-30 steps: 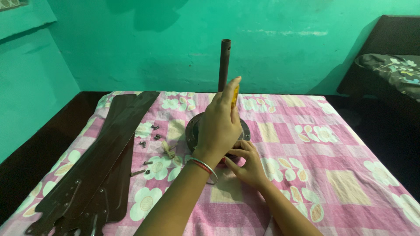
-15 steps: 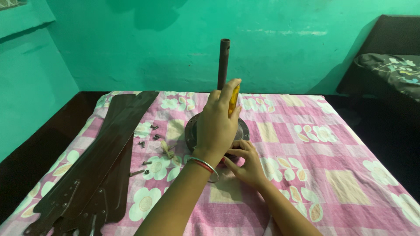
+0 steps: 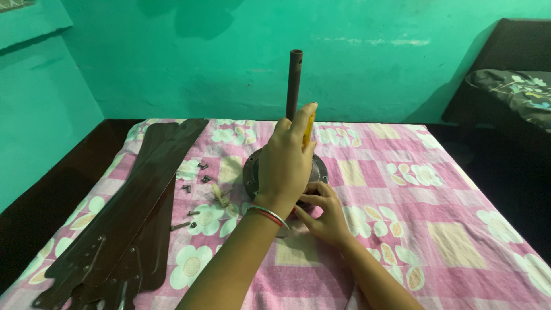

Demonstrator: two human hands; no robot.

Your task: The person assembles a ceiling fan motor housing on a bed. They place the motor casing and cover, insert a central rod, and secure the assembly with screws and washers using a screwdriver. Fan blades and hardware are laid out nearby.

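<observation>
My left hand [image 3: 285, 163] is closed around a yellow-handled screwdriver [image 3: 309, 127], held upright over a dark round ceiling-fan motor [image 3: 251, 174] that lies on the bed. The motor's brown down rod [image 3: 294, 80] stands straight up behind my fingers. The screwdriver's tip is hidden by the hand. My right hand [image 3: 326, 213] rests at the motor's near edge with fingertips pinched together against it; whatever they pinch is too small to see. A bangle circles my left wrist.
Several dark brown fan blades [image 3: 135, 209] lie stacked on the left of the pink checked floral bedsheet [image 3: 436, 229]. Loose screws [image 3: 195, 178] and a small pale piece [image 3: 218, 195] lie between blades and motor. Green walls stand behind; a dark bed with a pillow [image 3: 513, 92] is at right.
Both hands stay at the motor; my left hand with the screwdriver has only shifted slightly. Nothing else has moved.
</observation>
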